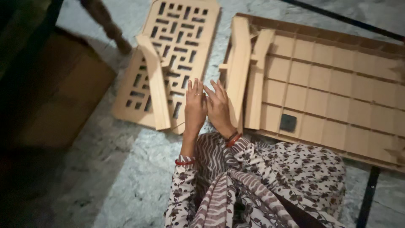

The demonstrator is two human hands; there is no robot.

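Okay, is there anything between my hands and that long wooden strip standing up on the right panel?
Nothing visible. The right hand sits right beside the upright wooden strip, with no object between them. The left hand is pressed against the right hand, which alone lies between it and the strip.

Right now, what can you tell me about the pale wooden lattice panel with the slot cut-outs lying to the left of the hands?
The pale wooden lattice panel with rows of short slot cut-outs looks like thin light-brown board, flat on the grey marbled floor. It lies tilted, its top end leaning right and partly out of the picture. A plain flat wooden strip lies across it lengthwise. Its lower right edge lies next to, perhaps under, the left hand; contact is unclear. A second, gridded panel lies apart to its right.
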